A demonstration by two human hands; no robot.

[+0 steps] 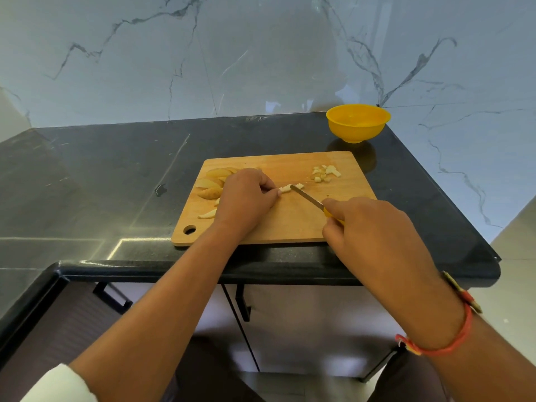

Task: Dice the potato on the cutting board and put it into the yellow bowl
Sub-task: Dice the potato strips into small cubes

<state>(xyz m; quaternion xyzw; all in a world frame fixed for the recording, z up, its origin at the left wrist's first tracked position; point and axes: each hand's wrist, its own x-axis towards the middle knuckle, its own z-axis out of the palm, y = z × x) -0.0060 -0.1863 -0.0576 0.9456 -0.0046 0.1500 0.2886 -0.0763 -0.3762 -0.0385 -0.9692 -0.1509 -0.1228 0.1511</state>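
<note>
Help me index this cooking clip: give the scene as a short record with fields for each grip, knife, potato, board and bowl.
left grip: pinches a potato strip on the cutting board
right grip: holds the knife by its yellow handle, blade tip at the strip
diced pieces: small pile at the board's far right
uncut wedges: on the board's left, partly behind the left grip
yellow bowl: on the counter beyond the board's far right corner, looks empty
stage: dicing underway, nothing moved to the bowl yet
</note>
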